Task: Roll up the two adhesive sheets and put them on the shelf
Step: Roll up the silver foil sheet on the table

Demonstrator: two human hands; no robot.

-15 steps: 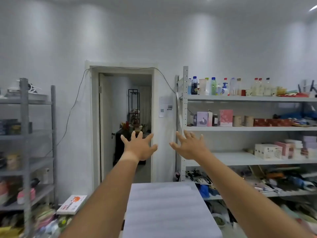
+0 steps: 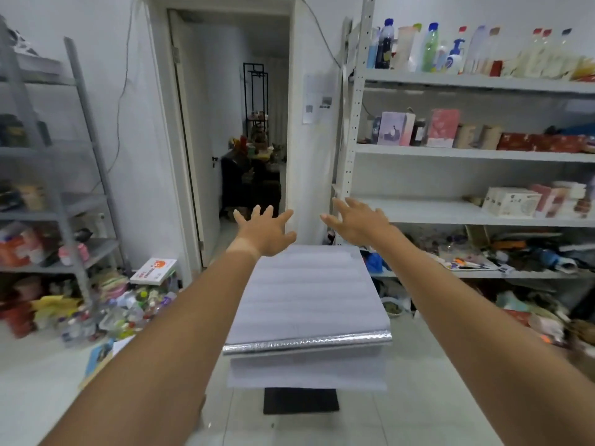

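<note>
Two adhesive sheets lie stacked flat on a small stand in front of me. The upper sheet (image 2: pixel 306 294) is pale white with faint ridges and a shiny silver near edge. The lower sheet (image 2: pixel 306 370) sticks out below that edge. My left hand (image 2: pixel 265 231) hovers with spread fingers over the far left corner of the sheets. My right hand (image 2: pixel 359 218) hovers with spread fingers just beyond the far right corner. Neither hand holds anything. The white shelf (image 2: pixel 450 214) stands to the right.
A grey rack (image 2: pixel 64 201) with clutter stands on the left, with bottles and a book (image 2: pixel 154 270) piled at its foot. An open doorway (image 2: pixel 244 133) lies straight ahead. The stand's black base (image 2: pixel 301 400) sits on the tiled floor. Clutter fills the right shelf's lower levels.
The view has tilted down, so the sheets' silver near edge and the lower sheet now show. Both hands have dropped closer to the sheets' far end, still spread.
</note>
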